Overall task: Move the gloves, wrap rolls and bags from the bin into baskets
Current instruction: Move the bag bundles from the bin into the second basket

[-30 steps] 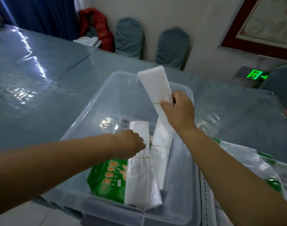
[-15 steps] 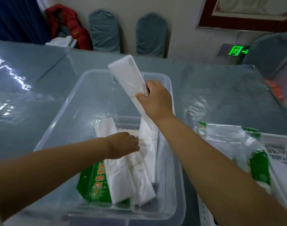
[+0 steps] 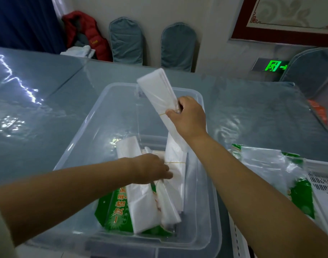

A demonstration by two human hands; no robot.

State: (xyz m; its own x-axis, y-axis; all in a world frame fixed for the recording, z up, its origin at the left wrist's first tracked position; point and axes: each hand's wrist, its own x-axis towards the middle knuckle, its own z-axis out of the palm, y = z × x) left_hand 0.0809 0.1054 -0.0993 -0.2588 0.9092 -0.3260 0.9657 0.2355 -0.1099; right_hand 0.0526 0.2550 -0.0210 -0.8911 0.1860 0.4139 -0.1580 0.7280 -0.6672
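The room is dim with a cool bluish cast, and streaks of white glare run across the shiny surface (image 3: 47, 112) at the left of the frame. A softer highlight sits on the clear bin (image 3: 211, 183) at centre. Wide-angle bending curves the frame edges, and the forearms at the bottom look soft.

The bin (image 3: 111, 116) is clear, glossy plastic. The bag bundles (image 3: 157, 90) are thin, milky-white plastic film. The glove packet (image 3: 112, 211) is shiny printed plastic. The bench (image 3: 38, 112) wears glossy, wrinkled clear sheeting.
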